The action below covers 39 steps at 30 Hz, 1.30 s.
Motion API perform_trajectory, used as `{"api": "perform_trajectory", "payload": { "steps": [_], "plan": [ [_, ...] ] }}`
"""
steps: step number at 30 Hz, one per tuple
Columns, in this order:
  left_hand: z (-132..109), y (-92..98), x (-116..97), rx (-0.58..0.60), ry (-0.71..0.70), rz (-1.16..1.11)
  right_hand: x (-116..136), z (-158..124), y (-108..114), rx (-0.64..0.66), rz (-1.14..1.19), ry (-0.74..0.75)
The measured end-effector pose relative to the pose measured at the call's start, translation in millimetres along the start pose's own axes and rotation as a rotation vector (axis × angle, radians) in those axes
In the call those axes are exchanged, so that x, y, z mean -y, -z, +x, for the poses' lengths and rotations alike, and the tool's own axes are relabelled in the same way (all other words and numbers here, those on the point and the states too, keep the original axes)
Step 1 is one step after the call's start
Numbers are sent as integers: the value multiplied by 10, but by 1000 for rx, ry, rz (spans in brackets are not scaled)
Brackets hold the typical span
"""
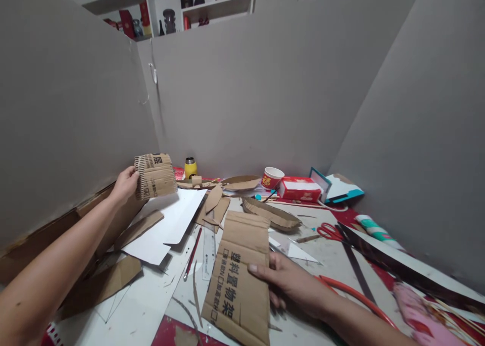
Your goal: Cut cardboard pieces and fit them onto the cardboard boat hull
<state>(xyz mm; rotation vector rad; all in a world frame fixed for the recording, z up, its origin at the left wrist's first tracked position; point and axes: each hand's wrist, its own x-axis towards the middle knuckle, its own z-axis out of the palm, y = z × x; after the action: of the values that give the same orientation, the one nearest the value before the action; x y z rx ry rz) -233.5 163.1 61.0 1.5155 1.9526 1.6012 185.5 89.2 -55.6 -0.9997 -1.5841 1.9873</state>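
My left hand [125,184] is raised at the left and closed on a small curled piece of corrugated cardboard [156,176] with printed characters, held above the table. My right hand [291,284] sits low at the centre right. Its thumb and fingers pinch the right edge of a larger flat cardboard panel [237,280] printed with black characters, which lies on the white table [144,305]. A clear plastic ruler [208,250] lies just left of that panel, beside a red pencil [192,255].
White paper sheets [170,222] and cardboard scraps [271,214] litter the table. Red scissors [329,231], a red paper cup [272,178], a red tissue box [300,189], a yellow bottle [190,167] and a black strip [356,267] lie around. Grey partition walls enclose the table.
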Motion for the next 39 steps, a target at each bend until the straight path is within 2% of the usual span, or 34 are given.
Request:
{"api": "perform_trajectory", "payload": {
  "steps": [5, 8, 11, 14, 17, 21, 22, 24, 26, 29, 31, 33, 37, 39],
  "plan": [
    [-109, 64, -6, 6, 60, -149, 8, -7, -35, 17, 87, 16],
    [-178, 143, -64, -10, 98, -232, 71, -50, -60, 0, 136, -23],
    [-216, 240, -162, -16, 133, -326, 214, -99, -91, 1, 134, -57],
    [-207, 334, -271, -26, 148, -427, 482, -56, -202, 4, 63, -53],
    [-186, 402, -349, -50, 147, -507, 829, 192, -448, 68, 1, 23],
    [-210, 458, -371, -65, 160, -560, 1134, 753, -888, 121, 72, 139],
    [-224, 469, -366, -65, 167, -565, 1144, 876, -989, 133, 110, 146],
    [-251, 486, -356, -59, 186, -574, 1084, 1044, -1145, 64, 121, 133],
    [-273, 480, -354, -40, 207, -589, 953, 1085, -1215, 38, 86, 76],
    [-312, 377, -388, 18, 224, -630, 763, 959, -1146, 82, 41, 14],
    [-366, 226, -437, 84, 218, -672, 707, 811, -1011, 83, 51, 30],
    [-459, 18, -502, 169, 197, -723, 719, 649, -834, 42, 105, 110],
    [-750, -473, -645, 387, 138, -819, 839, 323, -451, -57, 211, 372],
    [-922, -697, -718, 508, 122, -849, 877, 169, -291, -101, 200, 409]
  ]
}}
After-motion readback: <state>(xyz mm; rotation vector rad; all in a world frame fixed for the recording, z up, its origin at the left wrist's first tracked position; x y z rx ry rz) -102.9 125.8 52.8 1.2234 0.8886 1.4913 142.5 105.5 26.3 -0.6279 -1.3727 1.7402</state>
